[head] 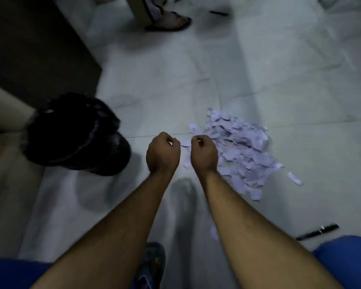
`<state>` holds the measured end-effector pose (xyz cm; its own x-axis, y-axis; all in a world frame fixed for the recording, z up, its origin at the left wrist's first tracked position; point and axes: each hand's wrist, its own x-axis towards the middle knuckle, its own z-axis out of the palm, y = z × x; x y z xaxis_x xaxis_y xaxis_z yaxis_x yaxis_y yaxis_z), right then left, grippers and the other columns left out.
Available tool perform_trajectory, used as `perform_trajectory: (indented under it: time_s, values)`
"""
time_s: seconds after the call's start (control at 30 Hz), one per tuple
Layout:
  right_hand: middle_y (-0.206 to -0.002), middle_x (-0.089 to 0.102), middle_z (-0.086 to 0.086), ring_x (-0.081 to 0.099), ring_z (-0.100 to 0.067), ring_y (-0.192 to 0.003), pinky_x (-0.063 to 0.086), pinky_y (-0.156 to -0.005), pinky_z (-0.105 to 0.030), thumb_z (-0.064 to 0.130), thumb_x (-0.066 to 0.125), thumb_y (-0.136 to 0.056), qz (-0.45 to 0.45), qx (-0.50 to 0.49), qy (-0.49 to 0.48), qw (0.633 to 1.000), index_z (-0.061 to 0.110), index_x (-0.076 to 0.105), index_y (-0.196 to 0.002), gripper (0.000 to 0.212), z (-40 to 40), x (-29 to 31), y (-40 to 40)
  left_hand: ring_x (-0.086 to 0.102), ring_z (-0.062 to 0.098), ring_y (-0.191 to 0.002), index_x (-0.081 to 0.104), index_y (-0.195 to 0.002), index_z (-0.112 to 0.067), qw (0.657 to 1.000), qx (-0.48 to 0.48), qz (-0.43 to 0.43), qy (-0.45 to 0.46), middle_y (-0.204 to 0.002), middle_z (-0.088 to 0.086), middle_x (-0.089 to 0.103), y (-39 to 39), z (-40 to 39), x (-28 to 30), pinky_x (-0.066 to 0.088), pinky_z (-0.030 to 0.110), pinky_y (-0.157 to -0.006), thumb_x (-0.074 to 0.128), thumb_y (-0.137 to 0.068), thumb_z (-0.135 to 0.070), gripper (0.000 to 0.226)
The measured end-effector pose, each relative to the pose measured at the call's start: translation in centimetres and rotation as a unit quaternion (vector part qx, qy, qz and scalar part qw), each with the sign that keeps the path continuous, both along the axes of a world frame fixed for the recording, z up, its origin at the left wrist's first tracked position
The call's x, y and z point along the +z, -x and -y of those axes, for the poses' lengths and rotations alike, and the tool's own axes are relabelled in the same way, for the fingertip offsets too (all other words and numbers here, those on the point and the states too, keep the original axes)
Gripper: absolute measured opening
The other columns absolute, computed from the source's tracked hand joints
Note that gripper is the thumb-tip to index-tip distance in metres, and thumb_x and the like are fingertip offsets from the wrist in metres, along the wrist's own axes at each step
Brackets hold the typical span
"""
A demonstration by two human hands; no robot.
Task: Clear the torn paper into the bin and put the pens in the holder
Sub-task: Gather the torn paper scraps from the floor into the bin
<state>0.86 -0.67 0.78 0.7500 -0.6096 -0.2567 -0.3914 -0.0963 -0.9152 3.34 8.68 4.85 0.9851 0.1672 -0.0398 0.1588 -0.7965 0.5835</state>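
Observation:
A heap of pale torn paper (238, 151) lies on the light tiled floor at centre right. My left hand (162, 152) and my right hand (204, 153) hang side by side at the heap's left edge, both curled into loose fists. A sliver of white shows between the fingers of each hand, too small to name. A bin lined with a black bag (75, 134) stands to the left of my hands. One black pen (317, 232) lies on the floor at lower right, another black pen (218, 13) at the top. No pen holder is in view.
A dark piece of furniture (35, 49) fills the upper left corner. Another person's foot in a sandal (171, 22) stands at the top centre. My own sandalled foot (152, 265) and blue-clad knees are at the bottom edge. One stray scrap (294, 178) lies right of the heap.

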Motion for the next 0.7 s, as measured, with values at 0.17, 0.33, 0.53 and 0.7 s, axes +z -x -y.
perform_trajectory:
  time_s: [0.17,0.33,0.53,0.7]
  values:
    - [-0.085,0.074,0.006,0.071,-0.021,-0.085,0.059,-0.084,-0.046,0.045,0.055,-0.075,-0.013,0.126,-0.112,0.986,0.032,0.067,-0.080,0.019,-7.1,3.0,-4.1,0.058,0.025,-0.084,0.052,-0.112,-0.010,0.955,0.249,0.055,0.148,-0.079,-0.004,0.059,-1.5,-6.9,5.7,0.033,0.022,-0.070,0.066,-0.085,-0.023,0.033]
    - [-0.087,0.071,0.007,0.067,-0.019,-0.086,0.056,-0.081,-0.035,0.036,0.061,-0.082,-0.004,0.207,-0.104,0.973,0.023,0.069,-0.084,0.015,-12.5,5.5,-5.4,0.058,0.037,-0.116,0.024,-0.150,-0.019,0.946,0.305,-0.010,0.106,-0.133,0.016,0.058,-1.2,-12.8,6.1,0.048,0.039,-0.094,0.071,-0.082,-0.034,0.083]
    - [-0.083,0.067,0.014,0.061,-0.008,-0.079,0.046,-0.069,-0.025,0.028,0.062,-0.087,-0.016,0.226,-0.096,0.969,0.020,0.069,-0.090,0.011,-13.8,4.5,-5.3,0.060,0.040,-0.107,0.047,-0.120,-0.010,0.946,0.311,-0.041,0.080,-0.119,0.021,0.062,-2.5,-14.5,5.0,0.048,0.040,-0.086,0.061,-0.088,-0.030,0.040]
    - [-0.090,0.069,0.007,0.064,-0.015,-0.087,0.049,-0.077,-0.028,0.024,0.063,-0.087,0.003,0.190,-0.086,0.978,0.019,0.069,-0.088,0.008,-12.8,4.0,-5.4,0.060,0.041,-0.105,0.053,-0.111,-0.008,0.955,0.287,-0.022,0.077,-0.113,0.021,0.063,-2.3,-12.2,5.0,0.048,0.041,-0.082,0.057,-0.093,-0.030,0.029]
